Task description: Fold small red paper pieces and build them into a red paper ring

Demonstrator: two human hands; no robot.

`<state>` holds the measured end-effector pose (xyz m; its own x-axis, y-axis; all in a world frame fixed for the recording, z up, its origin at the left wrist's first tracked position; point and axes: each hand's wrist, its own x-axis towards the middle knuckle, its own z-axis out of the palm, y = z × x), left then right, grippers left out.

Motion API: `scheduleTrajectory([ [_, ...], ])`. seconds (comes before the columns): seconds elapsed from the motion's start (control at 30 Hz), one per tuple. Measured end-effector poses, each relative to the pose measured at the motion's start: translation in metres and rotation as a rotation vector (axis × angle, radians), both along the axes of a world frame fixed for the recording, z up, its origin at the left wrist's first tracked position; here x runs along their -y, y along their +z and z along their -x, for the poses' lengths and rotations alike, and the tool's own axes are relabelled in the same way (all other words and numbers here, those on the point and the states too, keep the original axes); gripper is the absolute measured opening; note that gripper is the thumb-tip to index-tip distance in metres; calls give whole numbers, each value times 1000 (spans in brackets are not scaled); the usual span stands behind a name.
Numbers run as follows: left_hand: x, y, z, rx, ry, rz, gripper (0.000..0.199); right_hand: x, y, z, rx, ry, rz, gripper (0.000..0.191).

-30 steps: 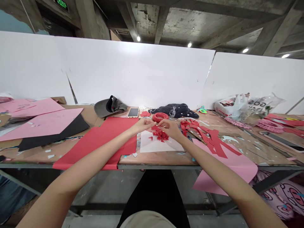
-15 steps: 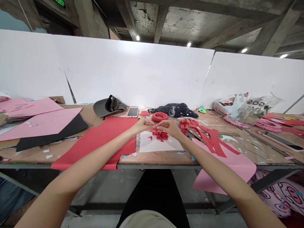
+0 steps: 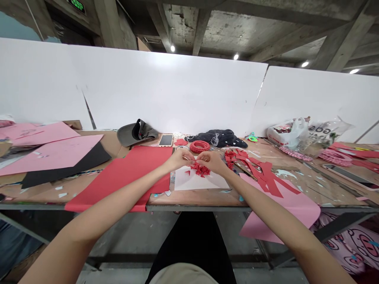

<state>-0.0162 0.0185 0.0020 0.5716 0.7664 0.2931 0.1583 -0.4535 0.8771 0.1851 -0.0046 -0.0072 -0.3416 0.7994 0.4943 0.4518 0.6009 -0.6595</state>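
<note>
My left hand (image 3: pixel 181 159) and my right hand (image 3: pixel 210 161) meet fingertip to fingertip, both closed in a pinch. Between them is a small piece of red paper, mostly hidden by the fingers. Right below lies a heap of small folded red paper pieces (image 3: pixel 201 171) on a white sheet (image 3: pixel 185 184). One loose red piece rests left of the heap. Just beyond my hands sits a coiled red ring of folded paper (image 3: pixel 199 146).
Large red paper (image 3: pixel 130 173) lies to the left, with a phone (image 3: pixel 166 140) and a grey cap (image 3: pixel 137 132) behind it. Red strips (image 3: pixel 268 179) and pink paper (image 3: pixel 293 207) are at right. A dark cloth (image 3: pixel 219 138) and plastic bags (image 3: pixel 302 132) stand near the white partition.
My hands stay together over the heap with only a slight shift of the fingers. The whole view has moved very little.
</note>
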Motion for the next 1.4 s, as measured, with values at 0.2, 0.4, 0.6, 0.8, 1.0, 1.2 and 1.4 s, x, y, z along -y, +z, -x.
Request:
scheduleTrajectory([
  [0.2, 1, -1, 0, -22, 40, -38, 23, -2, -2, -1, -35, 2, -10, 10],
  [0.4, 3, -2, -5, 124, 87, 36, 30, 0, -1, 1, -204, -34, -123, 16],
  [0.6, 4, -1, -4, 182, 16, 249, 38, 7, 2, 3, -119, -87, -347, 7],
  [0.8, 1, 0, -1, 315, -8, 477, 34, 7, 3, 2, -57, 12, -492, 15],
  [1.0, -4, -1, 1, 384, -34, 594, 24, 6, 2, 1, -14, -6, -515, 18],
  [1.2, 2, 3, 0, 382, 2, 569, 19, 5, 1, 1, 13, 41, -554, 19],
  [1.4, 7, 8, -2, 387, 15, 589, 19, 3, -1, 0, 56, 24, -516, 19],
])
